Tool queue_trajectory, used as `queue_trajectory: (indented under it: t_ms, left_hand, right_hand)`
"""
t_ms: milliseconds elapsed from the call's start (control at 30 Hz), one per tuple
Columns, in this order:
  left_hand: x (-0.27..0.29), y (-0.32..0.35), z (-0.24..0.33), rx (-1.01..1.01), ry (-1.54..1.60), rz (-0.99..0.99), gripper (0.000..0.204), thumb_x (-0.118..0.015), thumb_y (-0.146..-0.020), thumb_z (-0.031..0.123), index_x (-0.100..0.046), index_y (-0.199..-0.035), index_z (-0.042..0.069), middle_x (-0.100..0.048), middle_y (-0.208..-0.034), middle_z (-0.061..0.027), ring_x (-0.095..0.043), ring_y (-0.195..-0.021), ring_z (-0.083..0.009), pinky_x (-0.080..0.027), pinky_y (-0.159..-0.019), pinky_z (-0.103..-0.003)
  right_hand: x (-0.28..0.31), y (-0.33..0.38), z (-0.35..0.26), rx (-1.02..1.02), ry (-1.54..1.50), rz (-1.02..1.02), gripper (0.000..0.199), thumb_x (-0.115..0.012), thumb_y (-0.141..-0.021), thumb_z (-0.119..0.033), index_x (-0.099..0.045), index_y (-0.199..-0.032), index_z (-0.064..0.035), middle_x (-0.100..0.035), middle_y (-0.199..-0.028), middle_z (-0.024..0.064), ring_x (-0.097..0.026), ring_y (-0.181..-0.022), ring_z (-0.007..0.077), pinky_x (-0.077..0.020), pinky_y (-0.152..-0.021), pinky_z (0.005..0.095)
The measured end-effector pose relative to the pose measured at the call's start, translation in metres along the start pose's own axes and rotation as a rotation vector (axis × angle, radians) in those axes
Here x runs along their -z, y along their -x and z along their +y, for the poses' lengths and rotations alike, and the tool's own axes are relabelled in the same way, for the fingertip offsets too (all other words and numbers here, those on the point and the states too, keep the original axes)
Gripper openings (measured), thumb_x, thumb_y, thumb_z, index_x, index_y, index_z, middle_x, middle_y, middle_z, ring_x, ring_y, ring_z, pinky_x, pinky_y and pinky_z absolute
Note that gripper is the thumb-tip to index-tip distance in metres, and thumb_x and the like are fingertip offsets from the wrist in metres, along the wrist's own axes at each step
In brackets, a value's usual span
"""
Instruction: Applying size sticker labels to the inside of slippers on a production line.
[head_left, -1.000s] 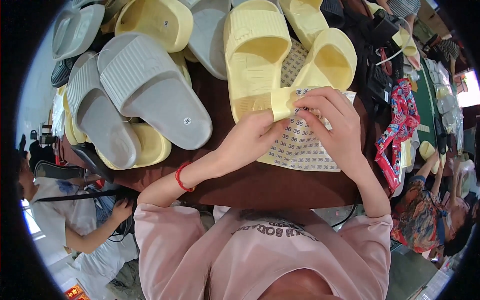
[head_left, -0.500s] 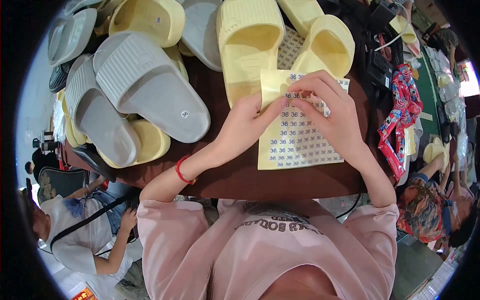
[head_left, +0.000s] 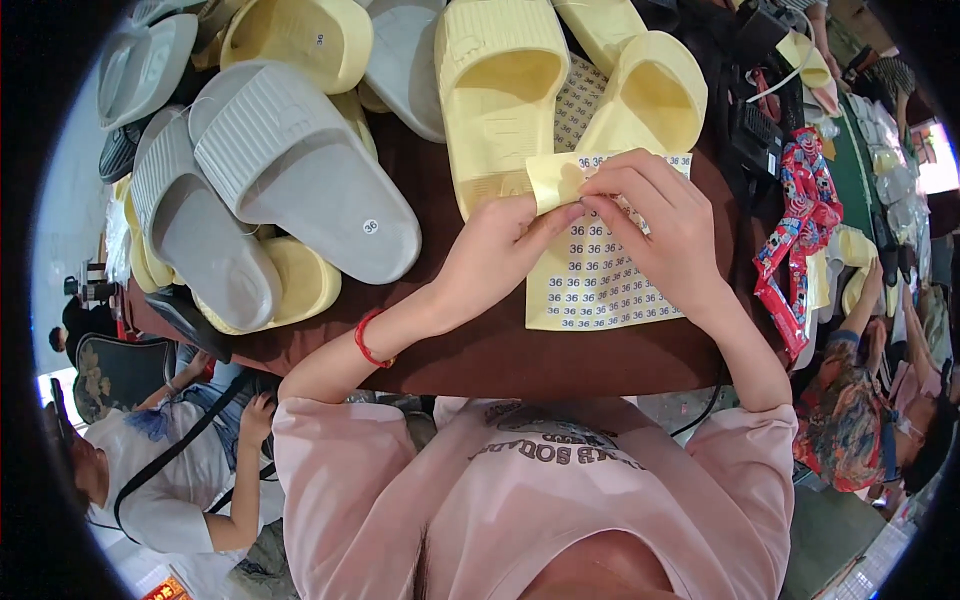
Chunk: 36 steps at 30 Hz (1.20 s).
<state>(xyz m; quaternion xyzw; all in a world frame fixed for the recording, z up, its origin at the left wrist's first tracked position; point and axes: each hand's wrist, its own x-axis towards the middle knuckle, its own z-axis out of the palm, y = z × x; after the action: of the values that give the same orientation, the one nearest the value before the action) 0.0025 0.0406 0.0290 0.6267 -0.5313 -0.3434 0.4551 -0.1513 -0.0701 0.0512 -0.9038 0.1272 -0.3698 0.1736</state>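
Note:
A pale yellow sheet of small printed stickers (head_left: 600, 300) is held over the near part of the table. My left hand (head_left: 495, 245) pinches its left side between thumb and fingers, and the sheet bends there. My right hand (head_left: 665, 235) lies over the sheet's upper right, its thumb and fingertips drawn together close to my left thumb. Whatever those right fingertips hold is hidden or too small to make out. Just beyond the sheet are a yellow slipper (head_left: 500, 130) and another yellow slipper (head_left: 655, 100), with a second printed sheet (head_left: 576, 105) partly visible between them.
Grey slippers, one with a round sticker on its insole (head_left: 335, 200), pile up with yellow ones on the left of the brown-covered table (head_left: 470, 355). Red patterned packets (head_left: 800, 240) and a black device (head_left: 757, 140) lie right. Other people sit at both sides.
The sticker sheet has shifted slightly, and its upper left part now curls more around my left fingers. Both hands stay close together. The person on the left has moved an arm.

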Motion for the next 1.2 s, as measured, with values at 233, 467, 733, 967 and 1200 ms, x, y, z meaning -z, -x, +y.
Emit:
queue_trajectory:
  t_ms: [233, 467, 733, 967, 1200]
  left_hand:
    - [0.0, 0.001, 0.005, 0.075, 0.156, -0.023, 0.027, -0.058, -0.094, 0.021, -0.065, -0.1, -0.005, -0.065, -0.068, -0.0094, -0.054, -0.058, -0.0088, -0.045, -0.054, -0.028]
    - [0.0, 0.016, 0.019, -0.137, 0.074, -0.395, 0.026, -0.063, -0.089, 0.021, -0.065, -0.102, -0.001, -0.068, -0.084, -0.0111, -0.066, -0.073, -0.0222, -0.052, -0.066, -0.031]
    - [-0.012, 0.009, 0.01, -0.621, -0.508, -0.331, 0.035, -0.069, -0.081, 0.027, -0.064, -0.103, 0.001, -0.049, -0.136, -0.0093, -0.044, -0.128, -0.0281, -0.038, -0.102, -0.042]
    - [-0.018, 0.012, 0.004, -0.608, -0.499, -0.353, 0.04, -0.066, -0.084, 0.034, -0.063, -0.091, -0.005, -0.044, -0.141, -0.0121, -0.039, -0.133, -0.028, -0.035, -0.105, -0.041]
    - [-0.016, 0.007, 0.0, -0.603, -0.534, -0.35, 0.045, -0.065, -0.084, 0.036, -0.061, -0.097, -0.007, -0.041, -0.144, -0.0111, -0.036, -0.134, -0.0273, -0.033, -0.107, -0.041]
  right_hand:
    - [0.016, -0.003, 0.005, -0.137, -0.212, -0.024, 0.012, -0.065, -0.08, -0.004, -0.058, -0.09, -0.0032, -0.059, -0.088, 0.0055, -0.061, -0.078, 0.02, -0.0485, -0.069, 0.0285]
    - [0.046, -0.013, 0.047, -0.499, 0.347, 0.112, 0.074, -0.068, -0.085, -0.027, -0.027, -0.146, -0.0208, -0.052, -0.124, 0.0096, -0.062, -0.09, 0.0191, -0.051, -0.074, 0.0319]
    - [0.027, -0.002, 0.063, -0.546, 0.199, 0.038, 0.068, -0.057, -0.091, -0.01, -0.022, -0.148, -0.0229, -0.048, -0.129, 0.0122, -0.062, -0.082, 0.0211, -0.0508, -0.074, 0.0343]
    - [0.014, -0.008, 0.057, -0.349, -0.063, 0.148, 0.062, -0.056, -0.089, 0.001, -0.03, -0.144, -0.0129, -0.047, -0.131, 0.0083, -0.06, -0.096, 0.0187, -0.0495, -0.084, 0.0307]
    - [0.022, -0.006, 0.057, -0.35, -0.376, -0.014, 0.015, -0.055, -0.093, -0.012, -0.06, -0.088, 0.0013, -0.053, -0.091, 0.0066, -0.055, -0.083, 0.018, -0.0423, -0.076, 0.0252]
